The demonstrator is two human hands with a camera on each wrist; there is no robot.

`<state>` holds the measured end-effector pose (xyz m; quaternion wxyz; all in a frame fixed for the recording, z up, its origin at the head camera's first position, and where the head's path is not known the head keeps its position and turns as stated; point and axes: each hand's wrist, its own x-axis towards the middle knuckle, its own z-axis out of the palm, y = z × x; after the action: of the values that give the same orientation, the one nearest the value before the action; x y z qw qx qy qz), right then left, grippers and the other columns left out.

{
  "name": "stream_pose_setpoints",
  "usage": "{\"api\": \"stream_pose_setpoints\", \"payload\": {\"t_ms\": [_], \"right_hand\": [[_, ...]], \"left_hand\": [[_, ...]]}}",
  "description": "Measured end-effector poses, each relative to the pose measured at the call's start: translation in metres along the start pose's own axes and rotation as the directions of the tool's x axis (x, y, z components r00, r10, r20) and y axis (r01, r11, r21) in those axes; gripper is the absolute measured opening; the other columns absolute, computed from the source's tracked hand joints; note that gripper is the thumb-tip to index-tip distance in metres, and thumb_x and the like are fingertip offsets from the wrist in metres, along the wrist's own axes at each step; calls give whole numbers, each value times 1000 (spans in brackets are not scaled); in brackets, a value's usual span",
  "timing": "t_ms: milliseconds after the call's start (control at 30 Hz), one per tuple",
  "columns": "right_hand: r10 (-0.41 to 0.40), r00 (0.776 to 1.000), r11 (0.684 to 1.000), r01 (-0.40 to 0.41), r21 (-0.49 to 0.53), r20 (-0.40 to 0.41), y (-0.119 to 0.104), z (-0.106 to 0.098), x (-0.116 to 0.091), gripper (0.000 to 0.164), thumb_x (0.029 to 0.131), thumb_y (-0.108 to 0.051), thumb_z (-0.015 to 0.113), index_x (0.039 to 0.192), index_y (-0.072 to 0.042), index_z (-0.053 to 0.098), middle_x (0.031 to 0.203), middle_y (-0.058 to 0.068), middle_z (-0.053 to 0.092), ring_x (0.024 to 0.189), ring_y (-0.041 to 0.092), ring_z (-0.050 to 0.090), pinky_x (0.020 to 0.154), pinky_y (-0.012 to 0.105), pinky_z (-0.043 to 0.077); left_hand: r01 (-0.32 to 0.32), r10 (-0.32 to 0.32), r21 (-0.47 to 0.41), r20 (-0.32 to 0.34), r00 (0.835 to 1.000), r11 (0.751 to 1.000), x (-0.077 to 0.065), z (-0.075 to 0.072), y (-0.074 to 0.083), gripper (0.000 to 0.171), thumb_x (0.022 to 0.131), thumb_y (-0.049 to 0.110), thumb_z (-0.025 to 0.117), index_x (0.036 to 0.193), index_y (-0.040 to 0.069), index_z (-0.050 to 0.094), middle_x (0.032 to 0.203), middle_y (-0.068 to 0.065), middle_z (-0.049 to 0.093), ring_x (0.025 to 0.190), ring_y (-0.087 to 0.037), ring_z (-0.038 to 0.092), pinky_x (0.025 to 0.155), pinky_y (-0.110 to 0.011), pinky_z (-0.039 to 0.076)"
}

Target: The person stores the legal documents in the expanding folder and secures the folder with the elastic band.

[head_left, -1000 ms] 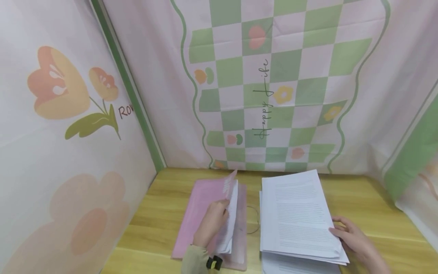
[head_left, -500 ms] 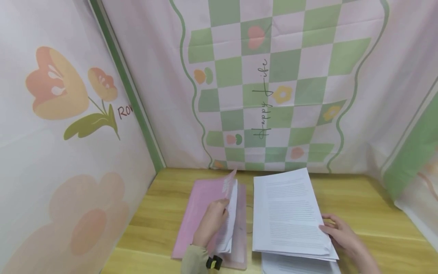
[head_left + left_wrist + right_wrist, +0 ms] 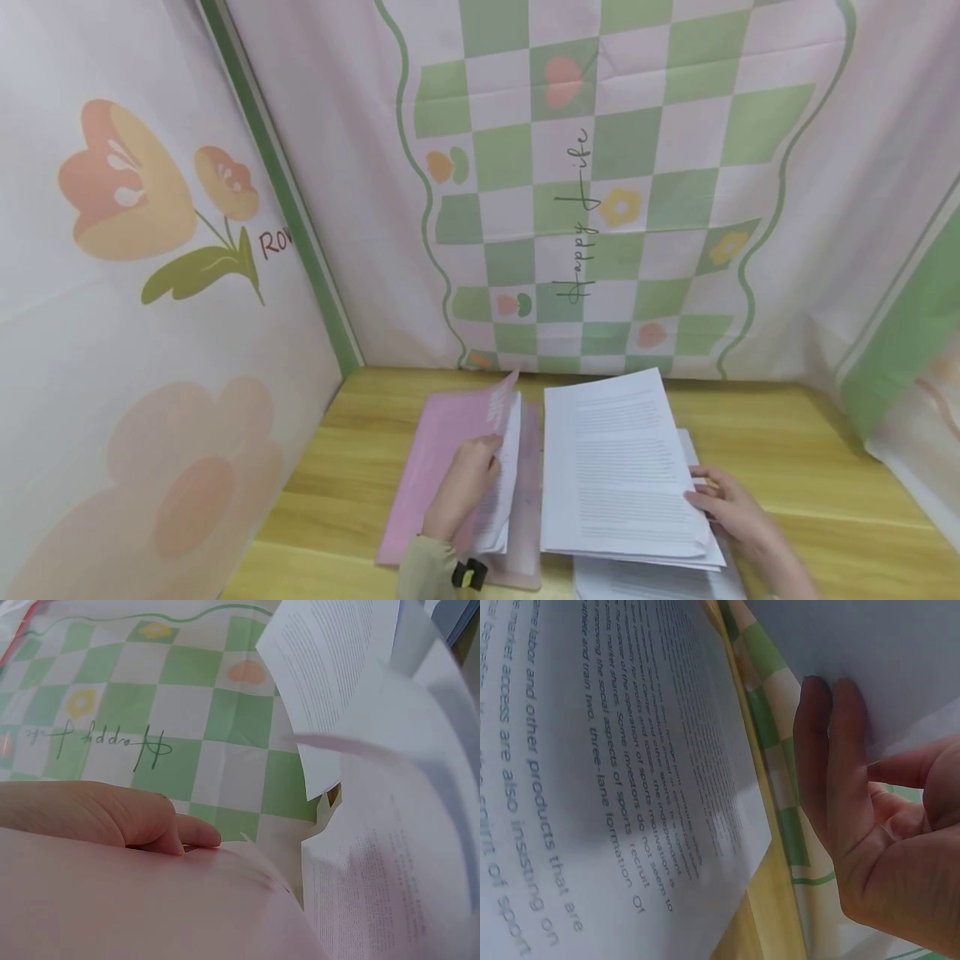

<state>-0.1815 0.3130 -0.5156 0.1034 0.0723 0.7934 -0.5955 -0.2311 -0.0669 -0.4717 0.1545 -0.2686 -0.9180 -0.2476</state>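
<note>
Printed sheets shift closer to pink folder, pinched by right hand; left hand grips folder's raised cover. Lower paper stack right of folder.

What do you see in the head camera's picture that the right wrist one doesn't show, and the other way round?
Only the head view shows the pink folder, the left hand gripping its raised cover, and the "Happy Life" lettering.

Only the right wrist view shows readable words, such as "other products", on the lower papers.

Both share the right hand holding the lifted papers, the wooden tabletop and the green-and-white checked backdrop.
</note>
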Motion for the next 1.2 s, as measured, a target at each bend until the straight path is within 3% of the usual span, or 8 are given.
{"api": "stream_pose_setpoints", "payload": {"t_ms": [433,633,867,1200], "right_hand": [[17,1000,1000,-17,5,22,-4,10,7,57,97,-7,53,142,13,23,118,20,68,83,7,67,72,31,58],[24,999,1000,-24,-3,25,-6,15,10,58,97,-8,54,142,13,25,121,25,65,86,9,66,73,32,58],[-12,998,999,10,39,64,-2,17,11,55,97,-6,53,139,15,25,116,17,69,85,8,67,74,32,58],[-31,995,999,28,31,92,-5,22,12,55,97,-6,53,138,16,25,120,24,67,86,8,67,76,32,58]], "left_hand": [[2,-2,2,0,1000,1000,0,0,0,22,76,-11,57,67,6,48,62,-2,48,58,-7,34,53,-17,35],[-1,1,-18,8,1000,1000,0,0,-1,24,78,-11,57,67,7,46,61,1,43,58,-6,32,52,-16,33],[21,-19,-40,34,999,999,0,0,0,24,79,-11,56,67,7,47,62,2,43,58,-5,32,52,-16,33],[-6,6,-20,15,1000,1000,0,0,-1,24,77,-11,57,66,6,46,61,0,44,58,-7,32,52,-17,33]]}}
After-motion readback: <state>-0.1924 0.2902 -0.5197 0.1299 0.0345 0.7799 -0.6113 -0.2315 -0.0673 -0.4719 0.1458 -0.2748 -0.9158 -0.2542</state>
